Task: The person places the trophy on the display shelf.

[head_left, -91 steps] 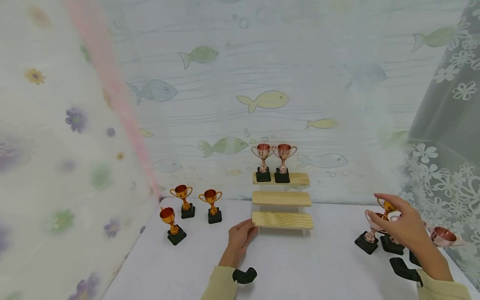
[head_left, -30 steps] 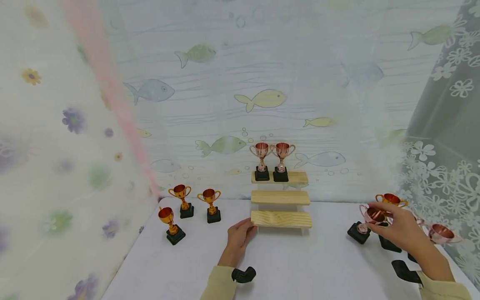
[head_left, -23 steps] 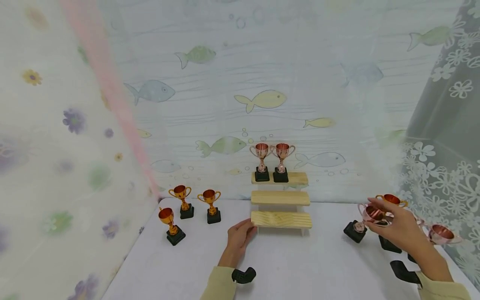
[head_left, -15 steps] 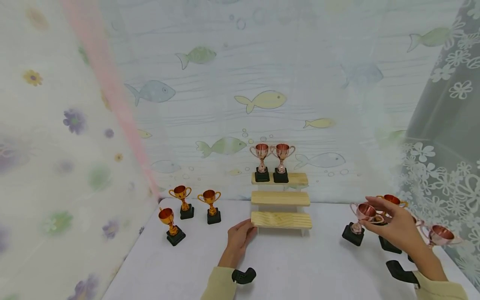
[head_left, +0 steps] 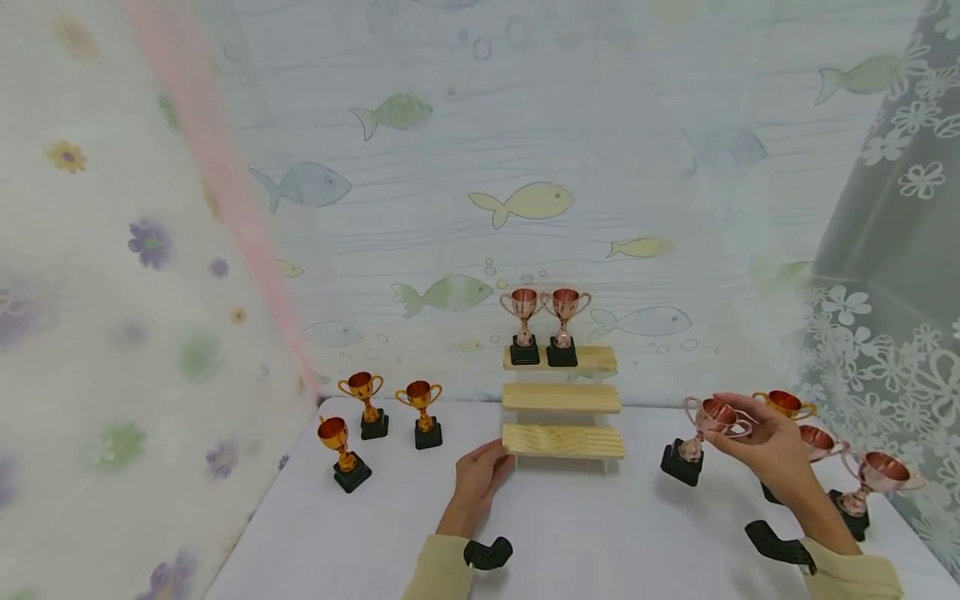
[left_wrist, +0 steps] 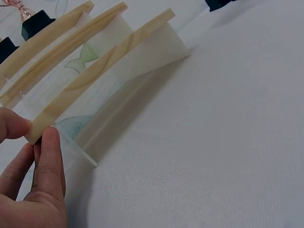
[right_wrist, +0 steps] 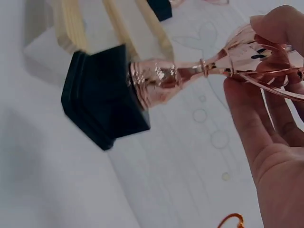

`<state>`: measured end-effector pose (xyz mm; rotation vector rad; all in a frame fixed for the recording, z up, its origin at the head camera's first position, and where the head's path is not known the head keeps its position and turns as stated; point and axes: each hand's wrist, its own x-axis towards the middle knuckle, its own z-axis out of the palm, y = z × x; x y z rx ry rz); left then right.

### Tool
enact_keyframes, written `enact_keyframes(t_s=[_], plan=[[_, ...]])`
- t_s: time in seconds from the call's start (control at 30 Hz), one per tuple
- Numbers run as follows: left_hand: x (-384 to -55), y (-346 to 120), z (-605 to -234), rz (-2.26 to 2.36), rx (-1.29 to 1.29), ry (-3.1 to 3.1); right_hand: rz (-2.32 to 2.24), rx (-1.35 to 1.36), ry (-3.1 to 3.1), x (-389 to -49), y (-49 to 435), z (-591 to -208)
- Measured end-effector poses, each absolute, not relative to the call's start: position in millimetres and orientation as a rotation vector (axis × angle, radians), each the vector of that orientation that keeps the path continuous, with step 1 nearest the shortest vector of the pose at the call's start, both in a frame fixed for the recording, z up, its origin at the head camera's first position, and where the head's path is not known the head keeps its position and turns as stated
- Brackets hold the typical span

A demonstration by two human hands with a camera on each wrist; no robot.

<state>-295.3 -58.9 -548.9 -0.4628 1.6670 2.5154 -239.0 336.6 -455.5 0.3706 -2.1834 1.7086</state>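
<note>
A three-tier wooden shelf [head_left: 562, 439] stands mid-table on clear side supports. My left hand [head_left: 478, 481] pinches the left end of its lowest board, thumb above and fingers below in the left wrist view. Two rose-gold trophies [head_left: 565, 307] with black bases stand side by side on the top board. Right of the shelf, my right hand [head_left: 776, 450] holds a rose-gold trophy [head_left: 703, 429] by its cup. Its black base [right_wrist: 102, 97] hangs tilted, seemingly above the cloth. In the right wrist view thumb and fingers close on the cup from both sides.
Three gold trophies [head_left: 420, 408] stand on the white tablecloth [head_left: 570, 533] at the left. Behind and beside my right hand are two more rose-gold trophies [head_left: 883, 473] and a gold trophy [head_left: 783, 403], partly hidden. A fish-patterned curtain [head_left: 645, 150] hangs behind.
My right hand took hold of a rose-gold trophy at the right group and has carried it left, away from the others. My left hand stays on the shelf's lowest board.
</note>
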Motion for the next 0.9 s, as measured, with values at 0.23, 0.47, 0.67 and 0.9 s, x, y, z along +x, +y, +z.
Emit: enact_keyframes(t_s=[0.23,0.47,0.67,0.9], plan=[[-296,-59,-549,2.513,-0.488,1.664,1.873,0.385,-2.057,-252,320,-457],[-297,-59,-550,2.506,-0.491,1.67,1.946,0.39,-2.013,-268,303,-456],[-298,-60,-551,2.52,-0.459,1.661,1.857,0.355,-2.078,-282,291,-449],[-295,-60,-549,2.517,-0.437,1.666,1.825,0.388,-2.025,-299,285,-439]])
